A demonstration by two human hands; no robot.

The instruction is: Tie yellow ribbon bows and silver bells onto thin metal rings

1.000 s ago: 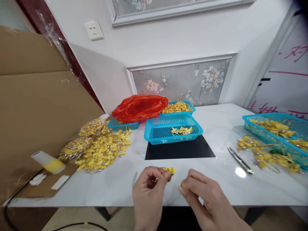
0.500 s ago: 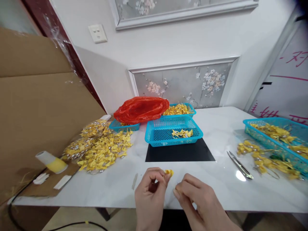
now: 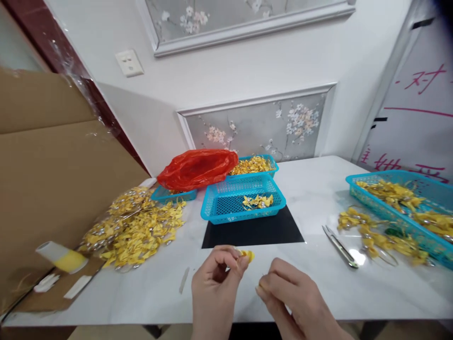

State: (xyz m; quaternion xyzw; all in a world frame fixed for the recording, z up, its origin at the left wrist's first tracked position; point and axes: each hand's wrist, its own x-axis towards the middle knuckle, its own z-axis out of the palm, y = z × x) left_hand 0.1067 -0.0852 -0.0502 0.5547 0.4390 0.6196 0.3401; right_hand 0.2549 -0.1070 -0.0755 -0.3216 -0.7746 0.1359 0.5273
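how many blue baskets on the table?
4. One basket in the centre behind the black mat; one behind it, full of yellow pieces; one partly under the red bag; one at far right.

Basket behind mat; snips right; pile left.

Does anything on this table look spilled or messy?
Yes. Yellow pieces lie heaped loose on the marble table at left, and more trail outside the right basket. A red bag slumps over another basket.
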